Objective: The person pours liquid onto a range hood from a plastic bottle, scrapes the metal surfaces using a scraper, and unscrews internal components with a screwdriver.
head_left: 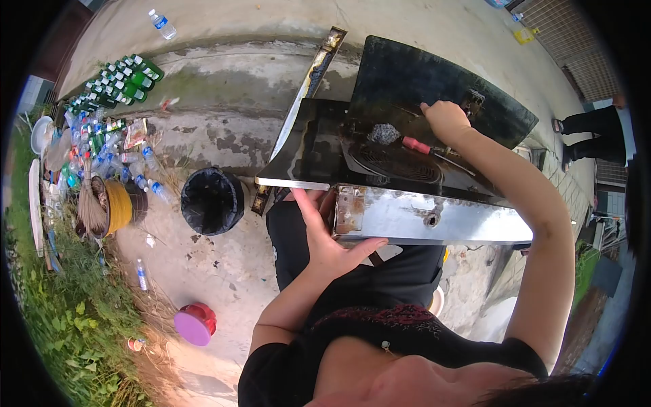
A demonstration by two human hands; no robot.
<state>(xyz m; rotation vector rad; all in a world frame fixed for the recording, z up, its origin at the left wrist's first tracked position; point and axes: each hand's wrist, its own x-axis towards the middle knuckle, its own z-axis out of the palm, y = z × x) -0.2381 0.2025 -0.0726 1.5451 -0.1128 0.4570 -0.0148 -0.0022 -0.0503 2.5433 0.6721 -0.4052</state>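
A dirty range hood (pixel 434 210) with a shiny metal front rests across the lap. Its dark greasy inside has a round fan grille (pixel 400 166) and a raised dark panel (pixel 407 71) at the far side. My left hand (pixel 329 247) grips the hood's near left corner, thumb along the lower front edge. Over the raised panel, my right hand (pixel 447 121) is closed; what it holds, if anything, is hidden. On the hood lie a steel wool scrubber (pixel 383 133) and a red-handled screwdriver (pixel 416 144), both left of my right forearm.
A long dirty metal strip (pixel 308 88) leans beyond the hood's left side. Left of me stand a black-lined bin (pixel 203 203) and a stool with a pink top (pixel 193 327). Plastic bottles (pixel 112 163) and green glass bottles (pixel 129 81) are heaped farther left. A person (pixel 597 139) stands at right.
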